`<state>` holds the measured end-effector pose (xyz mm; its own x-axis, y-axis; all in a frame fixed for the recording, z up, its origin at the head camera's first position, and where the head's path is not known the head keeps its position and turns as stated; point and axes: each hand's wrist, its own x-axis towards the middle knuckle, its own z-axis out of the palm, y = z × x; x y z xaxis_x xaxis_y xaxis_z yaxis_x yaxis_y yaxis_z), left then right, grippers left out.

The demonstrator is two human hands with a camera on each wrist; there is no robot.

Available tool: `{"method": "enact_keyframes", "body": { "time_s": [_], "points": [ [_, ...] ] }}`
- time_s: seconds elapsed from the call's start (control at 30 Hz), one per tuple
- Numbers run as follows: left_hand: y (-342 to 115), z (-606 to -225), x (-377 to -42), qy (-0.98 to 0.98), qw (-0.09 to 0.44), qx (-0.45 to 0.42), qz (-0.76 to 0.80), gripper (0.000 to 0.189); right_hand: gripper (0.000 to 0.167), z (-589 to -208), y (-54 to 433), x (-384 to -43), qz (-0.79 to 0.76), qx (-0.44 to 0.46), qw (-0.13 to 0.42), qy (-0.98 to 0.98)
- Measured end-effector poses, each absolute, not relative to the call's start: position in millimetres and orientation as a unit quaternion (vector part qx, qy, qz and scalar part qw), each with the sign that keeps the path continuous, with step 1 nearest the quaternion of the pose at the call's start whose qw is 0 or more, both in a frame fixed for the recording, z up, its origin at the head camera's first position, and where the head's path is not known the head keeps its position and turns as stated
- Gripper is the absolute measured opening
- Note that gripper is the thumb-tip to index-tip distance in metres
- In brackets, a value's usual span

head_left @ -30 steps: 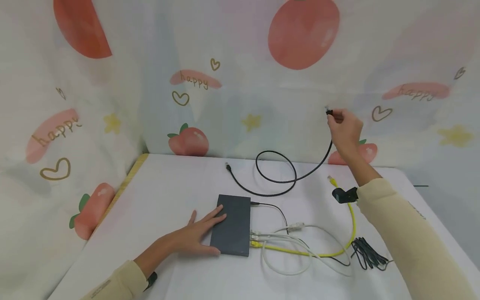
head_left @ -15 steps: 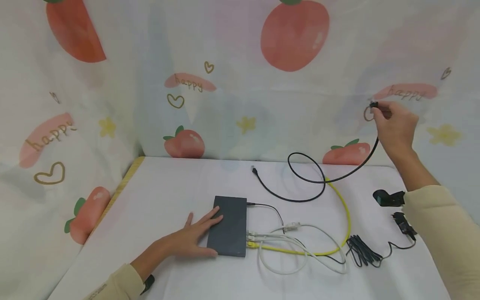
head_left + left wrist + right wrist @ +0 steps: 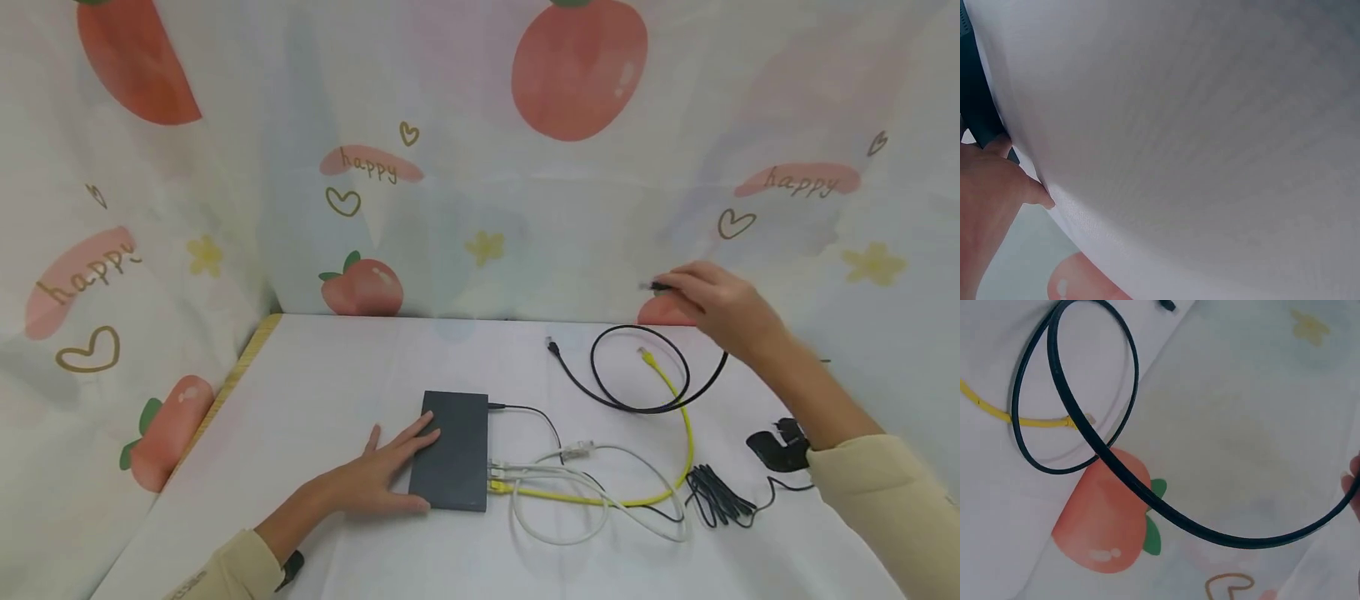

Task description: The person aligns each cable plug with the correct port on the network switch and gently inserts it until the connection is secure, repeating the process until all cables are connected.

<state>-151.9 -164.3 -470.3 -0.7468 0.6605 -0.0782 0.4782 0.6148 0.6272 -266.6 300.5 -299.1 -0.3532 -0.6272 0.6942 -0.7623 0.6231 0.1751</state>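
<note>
My left hand (image 3: 381, 477) lies with spread, straight fingers on the left side of a dark grey network switch (image 3: 450, 452), which is flat on the white table. Raised over the far right of the table, my right hand (image 3: 727, 307) pinches the plug end of a black Ethernet cable (image 3: 643, 410). The cable hangs from that hand and loops on the table, its other plug (image 3: 553, 347) at the far side. In the right wrist view the black cable (image 3: 1179, 520) arcs up to fingertips at the right edge. A yellow Ethernet cable (image 3: 687, 433) runs from the switch's right side, passing under the black loop.
White Ethernet cables (image 3: 570, 540) curl right of the switch, one loose plug (image 3: 577, 450) among them. A thin black power cord (image 3: 536, 410) leaves the switch's upper right; its bundled part (image 3: 720, 497) lies near my right sleeve. A printed curtain (image 3: 465, 167) stands behind the table.
My right hand first swung right with the black cable's plug, then came back left and lower. The cable's loop and far plug slid right across the table. My left hand stayed on the switch.
</note>
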Motion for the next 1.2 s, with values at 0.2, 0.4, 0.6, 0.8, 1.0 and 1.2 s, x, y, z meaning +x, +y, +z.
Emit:
{"method": "enact_keyframes", "body": {
  "time_s": [0.2, 0.4, 0.6, 0.8, 1.0, 1.2],
  "points": [
    [-165, -472, -152, 0.887, 0.15, 0.321, 0.296, 0.09, 0.043, -322, 257, -253, 0.073, 0.555, 0.339, -0.756],
    [-166, -472, -151, 0.887, 0.153, 0.318, 0.298, 0.09, 0.043, -350, 216, -230, 0.136, 0.553, 0.281, -0.773],
    [-166, -472, -152, 0.887, 0.151, 0.323, 0.294, 0.09, 0.015, -383, 187, -212, 0.191, 0.53, 0.181, -0.806],
    [-165, -472, -153, 0.887, 0.149, 0.324, 0.293, 0.09, 0.017, -406, 165, -202, 0.216, 0.491, 0.078, -0.84],
    [-165, -470, -152, 0.883, 0.146, 0.326, 0.303, 0.09, 0.013, -428, 153, -199, 0.229, 0.452, -0.002, -0.862],
    [-165, -472, -153, 0.886, 0.144, 0.326, 0.297, 0.09, 0.012, -448, 149, -199, 0.247, 0.427, -0.02, -0.87]
  ]
}}
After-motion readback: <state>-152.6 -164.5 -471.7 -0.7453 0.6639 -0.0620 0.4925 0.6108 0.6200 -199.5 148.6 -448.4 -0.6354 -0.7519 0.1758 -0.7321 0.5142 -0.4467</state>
